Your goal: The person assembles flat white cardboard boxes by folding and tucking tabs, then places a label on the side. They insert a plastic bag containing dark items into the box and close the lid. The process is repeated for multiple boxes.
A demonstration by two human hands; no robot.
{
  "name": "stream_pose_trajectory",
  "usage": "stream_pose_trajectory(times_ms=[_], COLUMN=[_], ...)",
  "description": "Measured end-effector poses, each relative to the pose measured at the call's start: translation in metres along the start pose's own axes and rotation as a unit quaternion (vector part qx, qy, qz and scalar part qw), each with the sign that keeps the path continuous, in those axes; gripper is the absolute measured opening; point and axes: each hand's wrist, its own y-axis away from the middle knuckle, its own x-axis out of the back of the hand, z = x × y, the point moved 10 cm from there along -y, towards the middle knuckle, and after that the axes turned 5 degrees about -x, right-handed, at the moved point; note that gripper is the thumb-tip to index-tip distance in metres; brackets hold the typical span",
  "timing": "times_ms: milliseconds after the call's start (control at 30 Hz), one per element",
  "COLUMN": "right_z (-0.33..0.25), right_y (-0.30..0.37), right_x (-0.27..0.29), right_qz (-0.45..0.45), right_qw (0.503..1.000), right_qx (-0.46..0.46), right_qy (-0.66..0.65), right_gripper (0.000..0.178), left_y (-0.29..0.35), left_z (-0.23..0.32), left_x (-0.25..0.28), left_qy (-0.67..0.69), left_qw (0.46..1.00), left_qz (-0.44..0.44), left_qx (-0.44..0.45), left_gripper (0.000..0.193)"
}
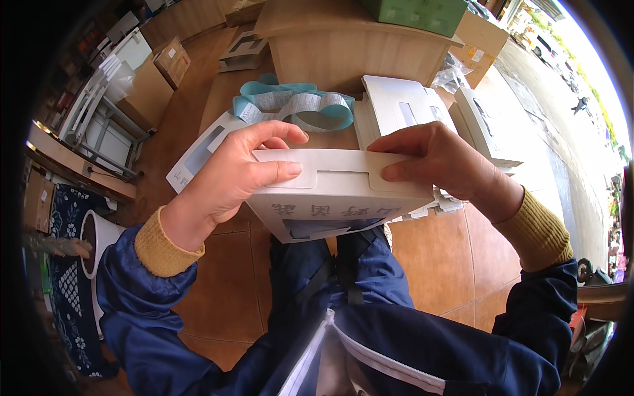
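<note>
Held in front of my lap is a white cardboard box [343, 183] with a tucked-in tab along its upper edge, printed characters and a dark window on the side facing me. My left hand [241, 165] grips its left end, thumb on the upper panel and fingers bent around the far edge. At the other end my right hand [442, 158] grips the box too, its thumb pressing beside the tab slot. Just beyond lies a loosely coiled strip of labels [297, 109] on teal backing. A white flat carton with a window [205, 148] lies partly behind my left hand.
Beyond my right hand sit stacked white cartons [396, 99] and a second pile [485, 125]. A wooden cabinet [356, 49] stands ahead, with a green box [422, 13] on top. To my left are a metal-framed stand [99, 112] and a white pot [105, 247].
</note>
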Motion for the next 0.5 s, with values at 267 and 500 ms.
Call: stream_pose_trajectory(times_ms=[267,500], right_z=[-0.003,-0.003], right_y=[-0.015,-0.023], right_x=[-0.006,-0.005], right_qz=[-0.026,0.002], right_qw=[0.999,1.0], right_qx=[0.006,0.024], right_qy=[-0.017,0.009], right_gripper=[0.037,0.037], left_y=[-0.013,-0.02], left_z=[-0.011,-0.009], left_x=[0.009,0.013], left_qy=[-0.024,-0.102], left_qw=[1.0,0.995], left_qz=[0.003,-0.007], left_qx=[0.018,-0.012], left_gripper=[0.033,0.03])
